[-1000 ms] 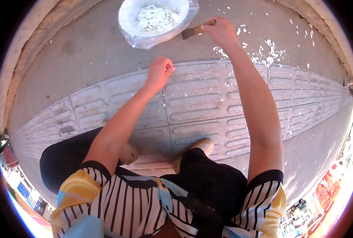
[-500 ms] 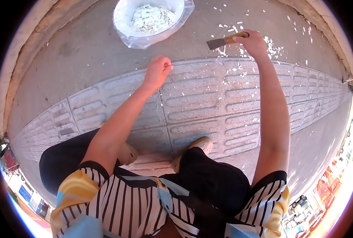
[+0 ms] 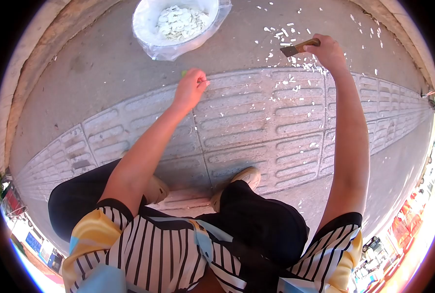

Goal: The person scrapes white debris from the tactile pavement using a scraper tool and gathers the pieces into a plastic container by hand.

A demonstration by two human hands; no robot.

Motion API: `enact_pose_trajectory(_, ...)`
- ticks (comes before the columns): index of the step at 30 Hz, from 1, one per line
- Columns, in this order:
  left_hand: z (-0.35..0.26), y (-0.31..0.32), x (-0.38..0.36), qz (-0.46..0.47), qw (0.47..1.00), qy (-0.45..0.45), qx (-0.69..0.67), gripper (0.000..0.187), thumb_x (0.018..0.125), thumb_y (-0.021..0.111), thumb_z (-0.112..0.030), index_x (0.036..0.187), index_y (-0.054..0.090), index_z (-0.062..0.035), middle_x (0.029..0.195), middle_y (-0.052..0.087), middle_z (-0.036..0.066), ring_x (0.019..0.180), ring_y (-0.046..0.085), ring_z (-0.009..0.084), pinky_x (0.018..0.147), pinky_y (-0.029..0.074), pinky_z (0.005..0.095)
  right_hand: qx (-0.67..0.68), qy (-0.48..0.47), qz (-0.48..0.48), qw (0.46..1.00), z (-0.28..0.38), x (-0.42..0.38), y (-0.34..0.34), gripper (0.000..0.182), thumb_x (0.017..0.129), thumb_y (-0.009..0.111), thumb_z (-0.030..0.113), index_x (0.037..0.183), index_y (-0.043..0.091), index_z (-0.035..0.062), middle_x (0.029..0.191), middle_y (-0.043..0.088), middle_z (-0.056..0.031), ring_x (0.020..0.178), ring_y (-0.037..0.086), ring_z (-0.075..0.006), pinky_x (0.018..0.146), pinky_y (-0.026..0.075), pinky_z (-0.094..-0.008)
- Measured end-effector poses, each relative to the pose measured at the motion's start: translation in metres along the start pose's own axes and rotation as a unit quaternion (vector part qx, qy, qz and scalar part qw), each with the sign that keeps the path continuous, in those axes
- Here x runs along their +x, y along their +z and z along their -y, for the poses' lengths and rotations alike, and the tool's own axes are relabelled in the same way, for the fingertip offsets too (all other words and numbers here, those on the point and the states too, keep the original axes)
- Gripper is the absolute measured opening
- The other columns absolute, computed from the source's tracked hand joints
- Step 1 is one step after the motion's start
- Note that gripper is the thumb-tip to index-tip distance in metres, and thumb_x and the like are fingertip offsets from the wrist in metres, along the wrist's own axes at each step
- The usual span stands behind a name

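My right hand (image 3: pixel 331 52) is wrapped around the wooden handle of a scraper (image 3: pixel 300 48), its flat dark blade pointing left above the scattered white flakes (image 3: pixel 306 64). Nearer the middle, my left hand (image 3: pixel 191 88) is closed in a pinch over the pavement's edge. A small green bit (image 3: pixel 184 73) shows beside its knuckles; what the fingers hold I cannot make out. Up and to the left of both hands stands a white bowl (image 3: pixel 146 36) lined with clear plastic, with a heap of white flakes (image 3: pixel 180 22) inside.
Ridged paving tiles (image 3: pixel 234 129) run across in front of my shoes (image 3: pixel 249 177), with white flakes strewn over their right half. Smooth grey ground (image 3: pixel 95 73) lies beyond them, bounded by a curb (image 3: pixel 24 63). More flakes (image 3: pixel 371 31) lie far right.
My right hand has moved right with the scraper, and its blade no longer reaches as far left. My left hand stays closed and has shifted slightly left. The bowl appears slightly further left.
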State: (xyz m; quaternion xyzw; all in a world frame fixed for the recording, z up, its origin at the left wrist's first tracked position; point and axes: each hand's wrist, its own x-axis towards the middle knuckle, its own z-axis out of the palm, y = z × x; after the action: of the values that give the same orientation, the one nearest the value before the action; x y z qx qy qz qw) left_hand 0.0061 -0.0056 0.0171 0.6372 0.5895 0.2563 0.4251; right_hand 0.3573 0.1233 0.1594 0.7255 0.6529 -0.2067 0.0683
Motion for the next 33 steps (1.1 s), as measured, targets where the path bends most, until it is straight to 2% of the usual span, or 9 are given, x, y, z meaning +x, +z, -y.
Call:
enact_pose_trajectory(6, 0.008, 0.003, 0.001, 0.008, 1.000, 0.011, 0.009, 0.016, 0.082, 0.067, -0.005, 0.091, 0.055, -0.0005, 0.090, 0.055, 0.008, 0.083, 0.059, 0.0195, 0.072, 0.051, 0.0305, -0.028, -0.079, 0.016, 0.996, 0.015, -0.009, 0.010, 0.035, 0.077, 0.069, 0.035, 0.103, 0.068, 0.0123, 0.095, 0.067, -0.0100, 0.091, 0.064, -0.0283, 0.081, 0.050, -0.0389)
enact_pose_trajectory(10, 0.004, 0.004, 0.000, 0.010, 1.000, 0.006, -0.004, 0.016, 0.083, 0.066, -0.007, 0.093, 0.055, -0.0009, 0.091, 0.057, 0.008, 0.082, 0.058, 0.0187, 0.073, 0.051, 0.0309, -0.072, 0.005, -0.022, 0.997, 0.014, -0.016, 0.000, 0.030, 0.079, 0.066, 0.036, 0.099, 0.068, 0.0133, 0.092, 0.068, -0.0082, 0.089, 0.065, -0.0270, 0.077, 0.050, -0.0390)
enact_pose_trajectory(14, 0.003, 0.000, 0.002, -0.005, 1.000, -0.011, 0.001, 0.017, 0.084, 0.065, -0.010, 0.095, 0.056, -0.0015, 0.095, 0.059, 0.007, 0.082, 0.058, 0.0171, 0.073, 0.050, 0.0307, 0.019, 0.053, -0.097, 0.994, -0.032, -0.048, 0.001, 0.028, 0.081, 0.063, 0.036, 0.099, 0.067, 0.0137, 0.086, 0.068, -0.0093, 0.084, 0.065, -0.0280, 0.075, 0.050, -0.0399)
enact_pose_trajectory(17, 0.007, 0.001, 0.004, -0.027, 1.000, 0.010, -0.010, 0.015, 0.081, 0.067, -0.008, 0.090, 0.056, -0.0024, 0.091, 0.058, 0.010, 0.078, 0.060, 0.0220, 0.073, 0.050, 0.0322, -0.035, 0.120, -0.086, 0.988, -0.048, -0.093, 0.027, 0.029, 0.081, 0.063, 0.033, 0.103, 0.068, 0.0149, 0.091, 0.069, -0.0106, 0.088, 0.065, -0.0302, 0.075, 0.050, -0.0408)
enact_pose_trajectory(23, 0.010, 0.010, 0.005, -0.001, 0.998, 0.049, 0.032, 0.013, 0.081, 0.068, -0.008, 0.089, 0.059, -0.0018, 0.093, 0.059, 0.009, 0.079, 0.060, 0.0202, 0.071, 0.050, 0.0311, 0.171, 0.103, -0.174, 0.964, -0.071, -0.147, 0.077, 0.034, 0.078, 0.070, 0.039, 0.103, 0.070, 0.0152, 0.090, 0.069, -0.0100, 0.085, 0.065, -0.0291, 0.076, 0.050, -0.0378)
enact_pose_trajectory(27, -0.011, 0.005, 0.019, 0.027, 0.997, 0.069, 0.034, 0.012, 0.084, 0.066, -0.010, 0.092, 0.061, -0.0029, 0.097, 0.060, 0.007, 0.084, 0.060, 0.0181, 0.073, 0.050, 0.0305, 0.251, 0.271, -0.216, 0.904, -0.086, -0.240, 0.058, 0.035, 0.078, 0.071, 0.032, 0.104, 0.070, 0.0077, 0.088, 0.069, -0.0123, 0.080, 0.065, -0.0237, 0.074, 0.050, -0.0325)
enact_pose_trajectory(29, -0.009, 0.006, 0.022, 0.026, 0.998, 0.061, 0.004, 0.012, 0.086, 0.065, -0.012, 0.093, 0.062, -0.0033, 0.097, 0.061, 0.007, 0.086, 0.060, 0.0172, 0.075, 0.050, 0.0304, 0.231, 0.344, -0.245, 0.877, -0.135, -0.306, 0.081, 0.037, 0.079, 0.070, 0.028, 0.108, 0.068, 0.0043, 0.082, 0.069, -0.0118, 0.072, 0.064, -0.0207, 0.071, 0.049, -0.0310)
enact_pose_trajectory(31, -0.012, 0.006, 0.020, 0.041, 0.997, 0.061, 0.033, 0.013, 0.086, 0.064, -0.013, 0.094, 0.063, -0.0032, 0.097, 0.061, 0.006, 0.087, 0.059, 0.0165, 0.077, 0.049, 0.0301, 0.275, 0.456, -0.200, 0.822, -0.164, -0.377, 0.094, 0.032, 0.080, 0.068, 0.027, 0.105, 0.070, 0.0068, 0.071, 0.065, -0.0068, 0.064, 0.060, -0.0125, 0.060, 0.047, -0.0274)
enact_pose_trajectory(33, -0.010, 0.009, 0.021, 0.056, 0.995, 0.063, 0.050, 0.013, 0.087, 0.064, -0.013, 0.095, 0.063, -0.0032, 0.096, 0.061, 0.006, 0.087, 0.059, 0.0161, 0.078, 0.048, 0.0298, 0.267, 0.555, -0.184, 0.766, -0.189, -0.449, 0.122, 0.029, 0.077, 0.067, 0.025, 0.099, 0.072, 0.0064, 0.068, 0.064, -0.0063, 0.061, 0.059, -0.0122, 0.058, 0.046, -0.0270)
